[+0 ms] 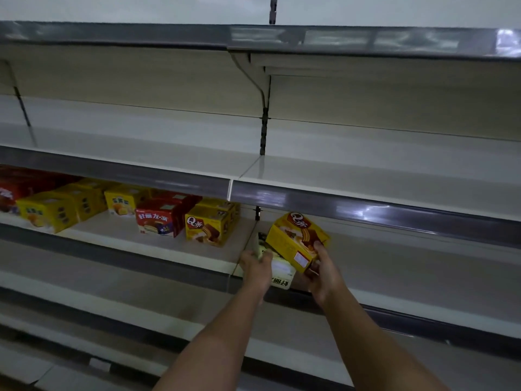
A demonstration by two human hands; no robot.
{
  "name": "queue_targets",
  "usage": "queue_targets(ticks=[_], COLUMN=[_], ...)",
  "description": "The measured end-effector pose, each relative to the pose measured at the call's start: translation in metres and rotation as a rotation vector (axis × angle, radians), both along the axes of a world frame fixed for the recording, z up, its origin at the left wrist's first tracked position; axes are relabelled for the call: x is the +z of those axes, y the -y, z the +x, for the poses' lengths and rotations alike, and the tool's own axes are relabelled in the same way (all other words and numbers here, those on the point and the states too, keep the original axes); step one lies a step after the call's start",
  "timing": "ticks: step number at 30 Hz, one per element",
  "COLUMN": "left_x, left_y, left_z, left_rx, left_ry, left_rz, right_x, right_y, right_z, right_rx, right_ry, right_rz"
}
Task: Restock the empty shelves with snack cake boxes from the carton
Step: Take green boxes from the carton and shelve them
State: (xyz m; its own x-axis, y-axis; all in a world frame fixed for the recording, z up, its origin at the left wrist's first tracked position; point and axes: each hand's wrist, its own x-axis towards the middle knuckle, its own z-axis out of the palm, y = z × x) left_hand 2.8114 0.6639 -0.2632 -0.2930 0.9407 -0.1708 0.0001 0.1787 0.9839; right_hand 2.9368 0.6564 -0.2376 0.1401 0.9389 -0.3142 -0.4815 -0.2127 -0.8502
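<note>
Right hand [321, 266] grasps 1 yellow box [296, 239], tilted, above the shelf [408, 266]. Left hand [255, 268] holds 1 pale box [279, 270] at the shelf's near edge. Advise levelling the yellow box before seating it, label facing near.

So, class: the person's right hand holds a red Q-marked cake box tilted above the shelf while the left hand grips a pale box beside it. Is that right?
Not quite. The head view shows the right hand holding a yellow Q-marked box, not red. It is tilted above the shelf, and the left hand grips the pale box beside it.
</note>
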Motion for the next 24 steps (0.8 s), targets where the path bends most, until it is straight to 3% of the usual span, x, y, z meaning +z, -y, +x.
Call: queue_targets(ticks=[5,7,11,15,20,24], left_x=[-0.001,0.001,0.011,0.027,0.026,0.016], left_y=[-0.021,-0.024,-0.026,-0.016,-0.005,-0.013], left_z=[-0.02,-0.032,-0.07,-0.117,-0.17,-0.211], left_rx=[-0.135,-0.177,0.072,0.263,0.142,0.057], left_ry=[-0.188,-0.163,0.132,0.161,-0.052,-0.228], left_rz=[-0.037,-0.02,0.064,0.175,0.203,0.201], right_x=[0.004,0.01,0.027,0.028,0.013,0.007], right_y=[-0.011,-0.013,-0.012,-0.013,-0.015,-0.018], right_z=[-0.018,-0.033,-0.074,-0.122,-0.181,-0.211], right_rx=[-0.139,-0.193,-0.205,-0.192,-0.118,-0.041], right_ry=[0.197,0.324,0.539,0.584,0.577,0.697], right_rz=[0.034,0.051,0.064,0.058,0.073,0.086])
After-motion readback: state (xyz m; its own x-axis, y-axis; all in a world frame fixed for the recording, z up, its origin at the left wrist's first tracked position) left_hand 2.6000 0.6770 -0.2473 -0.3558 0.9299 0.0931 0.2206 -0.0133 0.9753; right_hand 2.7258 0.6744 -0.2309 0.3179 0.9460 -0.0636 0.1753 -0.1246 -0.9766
